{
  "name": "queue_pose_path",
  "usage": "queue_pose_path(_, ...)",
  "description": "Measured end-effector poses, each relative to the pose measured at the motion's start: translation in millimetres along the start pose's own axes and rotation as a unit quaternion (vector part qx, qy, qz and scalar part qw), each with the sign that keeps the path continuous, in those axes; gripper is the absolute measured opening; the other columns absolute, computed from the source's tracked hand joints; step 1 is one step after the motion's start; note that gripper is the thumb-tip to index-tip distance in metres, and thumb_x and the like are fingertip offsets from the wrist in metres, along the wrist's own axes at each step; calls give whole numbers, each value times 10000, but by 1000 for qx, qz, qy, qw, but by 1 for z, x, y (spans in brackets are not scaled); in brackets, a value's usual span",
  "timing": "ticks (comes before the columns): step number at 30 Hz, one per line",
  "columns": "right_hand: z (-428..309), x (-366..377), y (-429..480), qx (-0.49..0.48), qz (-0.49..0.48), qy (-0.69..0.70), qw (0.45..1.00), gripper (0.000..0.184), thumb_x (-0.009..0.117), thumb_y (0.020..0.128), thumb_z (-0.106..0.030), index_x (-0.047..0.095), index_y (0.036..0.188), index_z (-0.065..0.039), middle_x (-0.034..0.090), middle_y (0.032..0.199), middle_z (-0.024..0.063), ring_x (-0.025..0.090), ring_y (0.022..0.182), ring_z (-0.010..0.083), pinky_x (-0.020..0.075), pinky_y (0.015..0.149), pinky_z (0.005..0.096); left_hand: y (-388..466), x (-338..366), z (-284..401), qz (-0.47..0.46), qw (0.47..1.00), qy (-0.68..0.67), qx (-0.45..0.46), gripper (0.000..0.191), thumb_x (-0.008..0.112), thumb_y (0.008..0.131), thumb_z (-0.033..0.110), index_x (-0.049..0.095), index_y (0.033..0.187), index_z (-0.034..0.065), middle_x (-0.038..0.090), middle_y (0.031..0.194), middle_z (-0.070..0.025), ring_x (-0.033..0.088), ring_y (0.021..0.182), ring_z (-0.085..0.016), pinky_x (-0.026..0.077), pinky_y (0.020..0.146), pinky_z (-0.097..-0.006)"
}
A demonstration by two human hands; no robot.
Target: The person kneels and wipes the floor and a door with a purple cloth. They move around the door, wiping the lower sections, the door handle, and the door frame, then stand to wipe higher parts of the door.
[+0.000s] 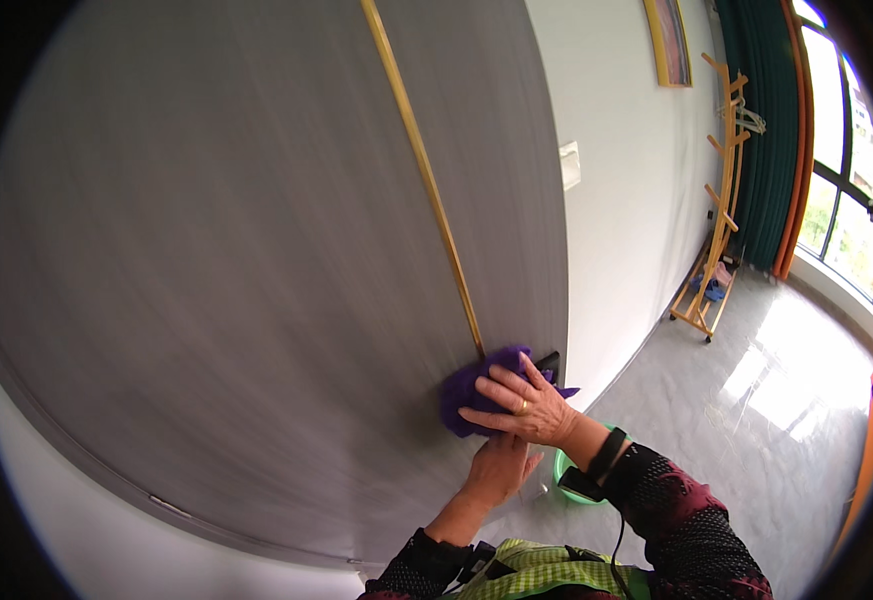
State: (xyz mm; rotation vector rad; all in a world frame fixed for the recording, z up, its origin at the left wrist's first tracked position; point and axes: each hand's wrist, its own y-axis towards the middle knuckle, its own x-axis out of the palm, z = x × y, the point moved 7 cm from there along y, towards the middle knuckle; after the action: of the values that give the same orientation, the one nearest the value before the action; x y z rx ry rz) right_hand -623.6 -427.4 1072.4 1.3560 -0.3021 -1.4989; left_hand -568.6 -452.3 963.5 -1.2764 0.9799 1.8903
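Note:
A purple cloth (pixel 460 397) lies bunched against a grey door panel (pixel 271 262), at the lower end of a gold trim strip (pixel 436 195). My right hand (pixel 530 405) presses the cloth to the panel with its fingers spread over it; a ring is on one finger. My left hand (pixel 498 472) is just below, its fingertips partly hidden behind the right hand, so its grip cannot be made out. A dark door handle (pixel 549 362) shows partly behind the cloth and right hand.
A green basin (pixel 565 480) stands on the grey floor (pixel 654 420), partly behind my right forearm. A white wall with a light switch (pixel 570 166) adjoins the door. Farther off are a wooden coat rack (pixel 727 165), green curtains (pixel 763 150) and a window.

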Motion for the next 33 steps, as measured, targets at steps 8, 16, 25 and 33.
queue_pose_path(8,33,-33,52,-38,41,-119,991,438,613,792,-208,651,1208,-342,497,1357,14,491,1261,222,366,1071,577,-10,-24,18,130,988,27,80,861,760,752,327,352,1450,30,485,1008,-118,535,907,-273,533,761,-352)
queue_pose_path(16,151,-201,236,21,221,-173,959,588,640,744,-37,578,1309,-187,436,1446,160,429,1329,378,333,1095,518,-9,-22,21,105,993,54,20,817,747,792,293,344,1454,36,503,1049,-128,531,947,-296,511,825,-386)
queue_pose_path(25,138,-182,219,-103,237,-52,965,553,666,747,-199,557,1276,-81,448,1378,252,401,1320,433,337,1078,579,-4,-16,37,176,968,84,-157,706,767,757,313,462,1364,124,522,1016,-73,514,956,-280,443,818,-422)
queue_pose_path(33,80,-47,35,-176,37,-19,983,443,584,842,-297,595,1280,-231,397,1470,6,454,1246,192,351,1084,597,2,-13,44,151,956,93,-235,682,767,748,315,461,1328,128,508,1157,-100,477,1121,-306,443,895,-454)
